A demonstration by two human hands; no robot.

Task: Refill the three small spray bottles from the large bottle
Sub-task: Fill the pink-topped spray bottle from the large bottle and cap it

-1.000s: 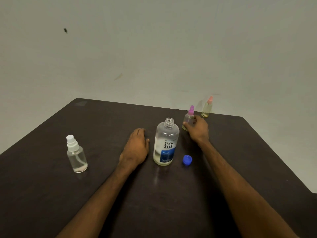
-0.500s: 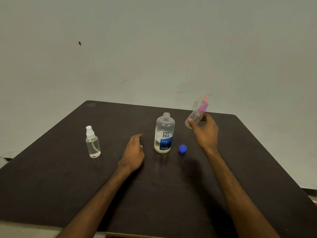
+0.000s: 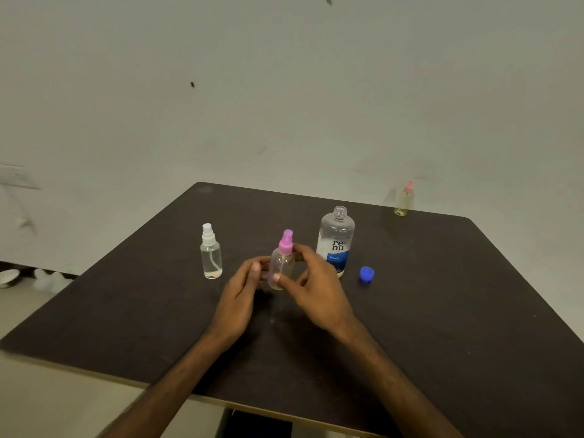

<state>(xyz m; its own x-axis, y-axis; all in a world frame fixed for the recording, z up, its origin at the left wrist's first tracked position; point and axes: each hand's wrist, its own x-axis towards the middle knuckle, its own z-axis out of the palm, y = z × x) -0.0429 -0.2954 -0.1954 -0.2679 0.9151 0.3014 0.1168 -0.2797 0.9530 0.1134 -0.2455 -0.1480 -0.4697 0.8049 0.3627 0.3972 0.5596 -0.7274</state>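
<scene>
A small clear spray bottle with a pink top point(image 3: 282, 262) is held upright over the middle of the dark table point(image 3: 442, 311). My right hand point(image 3: 316, 289) grips its body from the right. My left hand point(image 3: 243, 289) is at its left side, fingertips touching it. The large clear bottle with a blue label point(image 3: 336, 240) stands uncapped just behind my right hand. Its blue cap point(image 3: 366, 274) lies to its right. A white-topped spray bottle point(image 3: 210, 252) stands to the left. A yellowish spray bottle with a salmon top point(image 3: 404, 200) stands at the far edge.
A pale wall rises behind the table. The table's near edge runs across the bottom of the view, with floor to the left. A round dish point(image 3: 8, 277) and pale objects lie on the floor at far left.
My right hand carried the pink-topped bottle from the far right to the table's middle in front of me. My left hand rose from the table to meet it. The view shifted.
</scene>
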